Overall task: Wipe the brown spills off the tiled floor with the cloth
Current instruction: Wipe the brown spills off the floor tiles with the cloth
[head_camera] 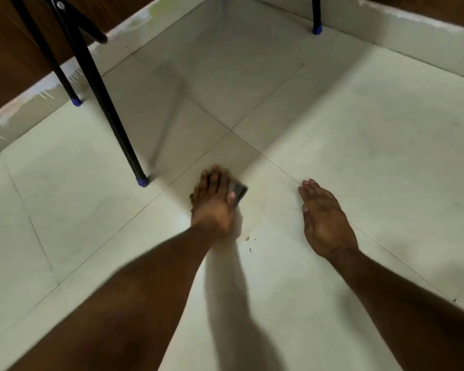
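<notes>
Smooth, faintly glossy pale floor tiles; black metal legs capped in blue plastic; dark wood-look wall

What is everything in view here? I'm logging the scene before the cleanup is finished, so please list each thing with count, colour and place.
tiled floor: one, pale cream with thin dark grout lines, fills most of the view
brown spills: a few small specks, brown, on the tile just nearer than the left hand
cloth: one, dark grey, under the left hand, one edge showing on its right side
furniture legs: four in view, black with blue feet, three at the left and far middle, one far right
skirting: pale band along both walls, brown panelling above
left hand: one, pressing the cloth to the floor, blurred
right hand: one, fingers straight, on the floor to the right
</notes>
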